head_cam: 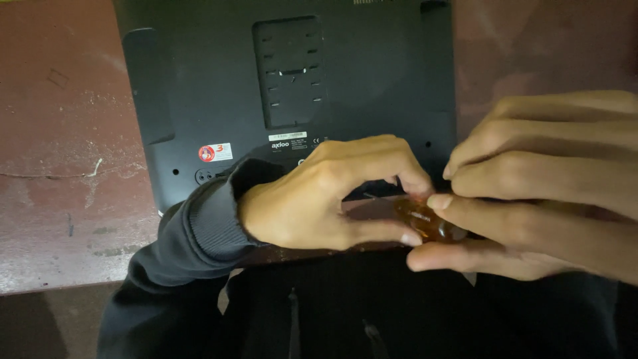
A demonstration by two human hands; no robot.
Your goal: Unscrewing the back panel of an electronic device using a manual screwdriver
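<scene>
From my seat, the left hand [319,199] comes in out of a dark ribbed sleeve [206,223] and is curled, its thumb and forefinger pinched on the near end of a small amber, translucent handle [428,223]. That handle sits right at the meeting point of both grips, low in the view, just in front of the lower edge of the black device back [199,86] and above the dark cloth of my lap.

Behind the left knuckles the device lies face down on the reddish, dusty table [60,146]. Up and away from the grip I see a recessed rectangular panel with slots [290,70], and closer, just beyond the left wrist, a small red and white sticker [216,153] and a white label strip.

On the other side, the right hand [545,193] closes around the far end of the amber handle, thumb beneath and fingertips on top, so both hands clasp the same piece, fingertips nearly touching. I cannot tell what lies beyond the handle; the fingers cover it.
</scene>
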